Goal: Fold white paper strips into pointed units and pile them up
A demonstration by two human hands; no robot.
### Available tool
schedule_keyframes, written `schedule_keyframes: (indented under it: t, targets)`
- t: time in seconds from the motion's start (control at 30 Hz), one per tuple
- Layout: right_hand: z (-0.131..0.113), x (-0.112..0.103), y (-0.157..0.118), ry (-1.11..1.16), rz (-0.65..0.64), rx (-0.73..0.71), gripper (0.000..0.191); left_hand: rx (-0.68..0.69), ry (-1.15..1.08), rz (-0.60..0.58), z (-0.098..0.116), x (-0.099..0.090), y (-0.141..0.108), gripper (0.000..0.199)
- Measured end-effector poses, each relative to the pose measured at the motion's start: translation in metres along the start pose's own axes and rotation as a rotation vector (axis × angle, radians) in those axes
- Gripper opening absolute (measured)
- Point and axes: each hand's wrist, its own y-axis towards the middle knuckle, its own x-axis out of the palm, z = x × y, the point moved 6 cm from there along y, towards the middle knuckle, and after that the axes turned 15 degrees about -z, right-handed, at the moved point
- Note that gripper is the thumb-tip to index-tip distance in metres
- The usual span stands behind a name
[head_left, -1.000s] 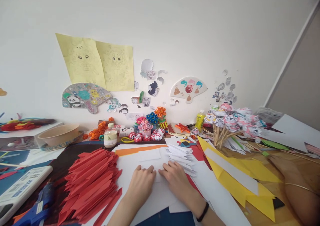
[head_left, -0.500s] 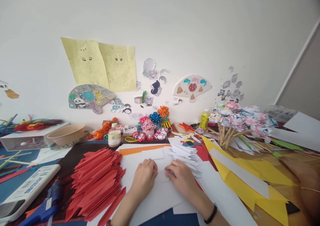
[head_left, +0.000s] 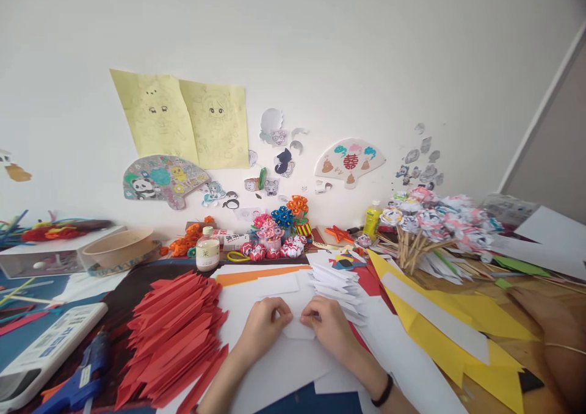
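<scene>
Between my hands lies a small piece of white paper [head_left: 298, 331], above larger white sheets [head_left: 279, 374]. My left hand [head_left: 268, 322] pinches its left side with thumb and fingertips. On the right side, my right hand [head_left: 326, 319] pinches the same piece, the fingers bent inward. A stack of folded white papers [head_left: 336, 286] stands just beyond my right hand. To the left of my left hand is a big pile of folded red paper strips [head_left: 176, 341]. Another white paper piece [head_left: 277, 284] rests flat beyond my left hand.
A blue glue gun [head_left: 86, 371] and a white boxed item [head_left: 55, 347] lie at the left. Yellow paper sheets [head_left: 451, 341] spread at the right, near another person's arm [head_left: 565, 341]. Paper flowers on sticks [head_left: 430, 218] and a small bottle [head_left: 207, 250] stand along the back.
My fingers, flatter on the paper before, are now raised and curled into pinches at its sides. The small white piece shows slightly nearer to me. The view has shifted a little.
</scene>
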Motion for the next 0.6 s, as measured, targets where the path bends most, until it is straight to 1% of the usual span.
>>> schedule_keyframes:
  t: [0.1,0.27,0.43,0.5,0.6]
  targets:
    - [-0.001,-0.002,0.000,0.085,-0.007,-0.001,0.013,-0.037,-0.030,0.004,-0.003,-0.002,0.000,0.014]
    - [-0.003,-0.008,0.001,0.206,-0.050,-0.031,0.013,-0.036,-0.024,0.044,-0.002,-0.008,-0.002,0.014]
    - [0.005,-0.007,0.003,0.329,-0.109,-0.038,0.012,-0.051,-0.040,0.054,-0.003,-0.014,-0.005,0.016]
    - [0.009,-0.008,0.003,0.359,-0.079,-0.035,0.014,-0.037,-0.054,0.081,-0.002,-0.018,-0.005,0.020]
    - [0.017,-0.014,0.003,0.407,0.024,-0.004,0.021,-0.020,-0.112,0.146,-0.001,-0.024,-0.007,0.030]
